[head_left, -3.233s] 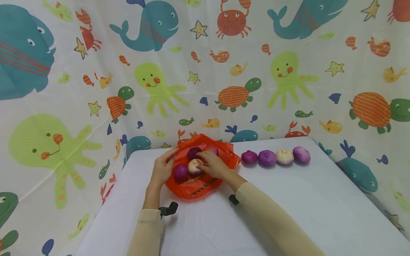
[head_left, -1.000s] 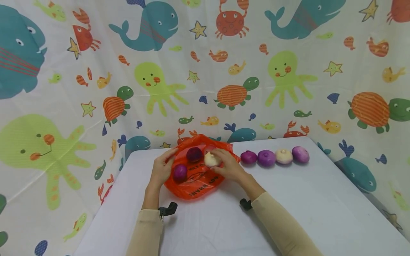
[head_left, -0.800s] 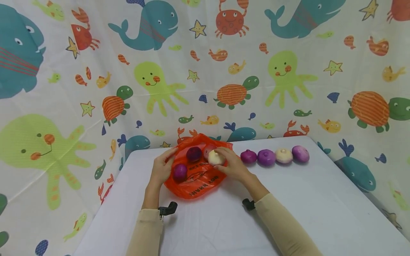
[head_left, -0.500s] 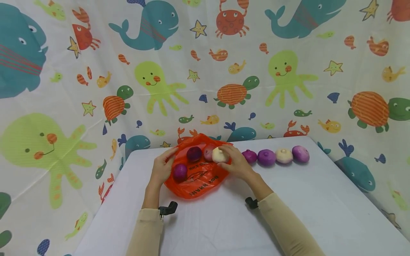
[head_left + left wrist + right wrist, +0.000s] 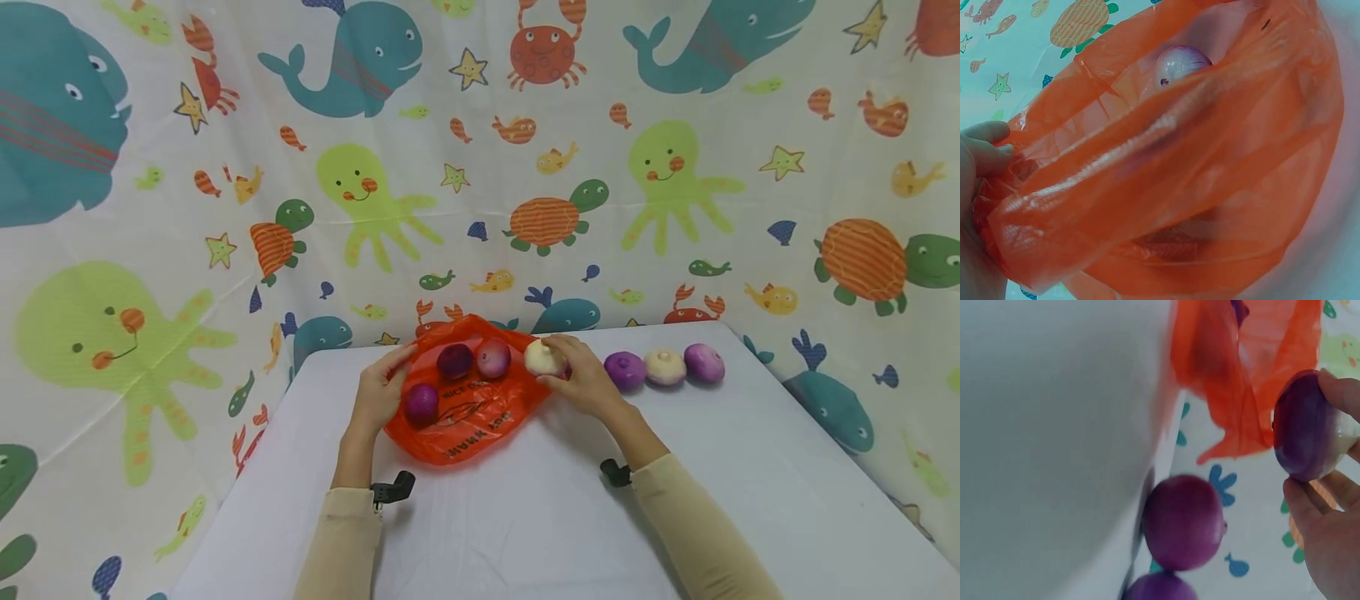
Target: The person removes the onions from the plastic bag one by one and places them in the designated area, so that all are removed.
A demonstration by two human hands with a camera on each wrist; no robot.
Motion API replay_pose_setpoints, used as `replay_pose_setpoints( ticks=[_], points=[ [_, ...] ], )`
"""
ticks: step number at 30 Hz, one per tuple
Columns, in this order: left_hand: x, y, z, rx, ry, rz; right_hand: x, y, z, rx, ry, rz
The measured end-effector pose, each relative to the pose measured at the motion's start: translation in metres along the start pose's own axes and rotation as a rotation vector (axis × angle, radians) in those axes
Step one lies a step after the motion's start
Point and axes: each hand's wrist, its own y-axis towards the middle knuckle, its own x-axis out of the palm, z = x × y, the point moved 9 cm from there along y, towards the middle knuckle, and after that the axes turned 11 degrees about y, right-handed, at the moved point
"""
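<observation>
My right hand [image 5: 583, 379] grips a white-and-purple turnip [image 5: 542, 358] between thumb and fingers, at the right rim of a red plastic bag [image 5: 480, 425]. In the right wrist view the turnip [image 5: 1304, 428] shows its purple side, clear of the bag. My left hand [image 5: 378, 396] holds the bag's left edge, its fingers [image 5: 988, 147] pinching the film in the left wrist view. Inside the open bag lie a dark purple round vegetable [image 5: 454, 361], a pinkish onion [image 5: 493, 358] and a purple onion [image 5: 422, 405].
On the white table [image 5: 480, 533], right of the bag, a row holds a violet turnip [image 5: 625, 371], a cream one [image 5: 664, 367] and another violet one [image 5: 704, 363]. A purple onion [image 5: 1184, 522] at the row's left end is mostly behind my right hand in the head view. A patterned curtain [image 5: 480, 167] hangs behind.
My right hand has picked the turnip up from among the vegetables in the bag and carried it right to the bag's rim, uncovering the pinkish onion. The left hand has stayed put.
</observation>
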Motion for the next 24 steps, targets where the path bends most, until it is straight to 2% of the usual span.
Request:
replay_pose_setpoints(
  ticks=[6,14,24],
  points=[
    [-0.001,0.0,0.003,0.023,0.012,0.005,-0.018,-0.004,0.006,-0.02,-0.013,0.018],
    [0.001,-0.001,0.0,-0.013,0.006,-0.006,-0.035,-0.009,0.021,0.015,-0.047,0.041],
    [0.0,0.002,0.001,0.003,0.025,0.005,-0.055,-0.013,0.028,0.05,-0.074,0.07]
  ],
)
